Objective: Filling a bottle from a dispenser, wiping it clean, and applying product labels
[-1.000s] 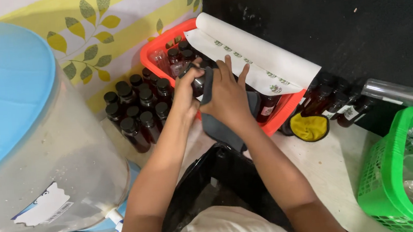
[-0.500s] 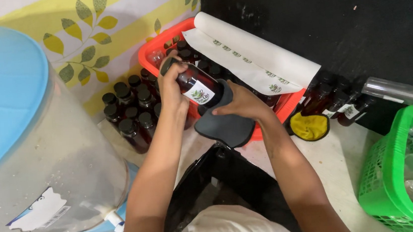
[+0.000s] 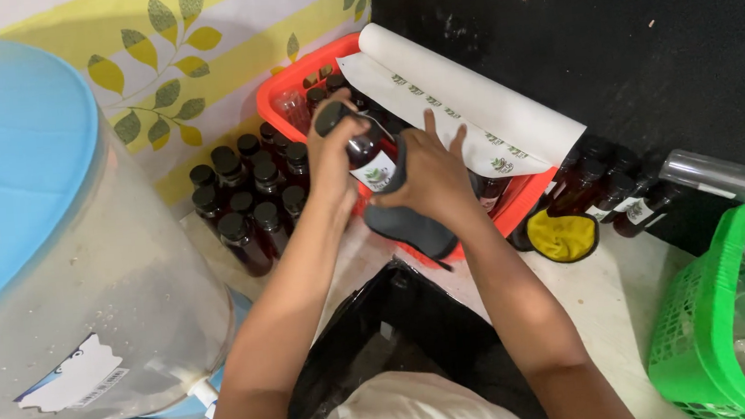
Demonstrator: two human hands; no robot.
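My left hand [image 3: 332, 161] grips a dark red bottle [image 3: 366, 152] with a black cap and a white label, held tilted over the red basket [image 3: 286, 89]. My right hand [image 3: 431, 177] presses a dark grey cloth [image 3: 414, 226] against the bottle's lower side, fingers spread over it. A roll of white label paper [image 3: 471, 102] lies across the basket just behind my hands. More dark bottles sit inside the basket, partly hidden.
A cluster of capped dark bottles [image 3: 245, 194] stands on the floor left of the basket. A large clear container with a blue lid [image 3: 10, 178] fills the left. Labelled bottles [image 3: 613, 188], a yellow cloth [image 3: 563, 233] and a green basket [image 3: 715, 323] of clear bottles lie right.
The bottle came up out of the basket in my left hand. My right hand brought the grey cloth up against it and now covers more of the bottle.
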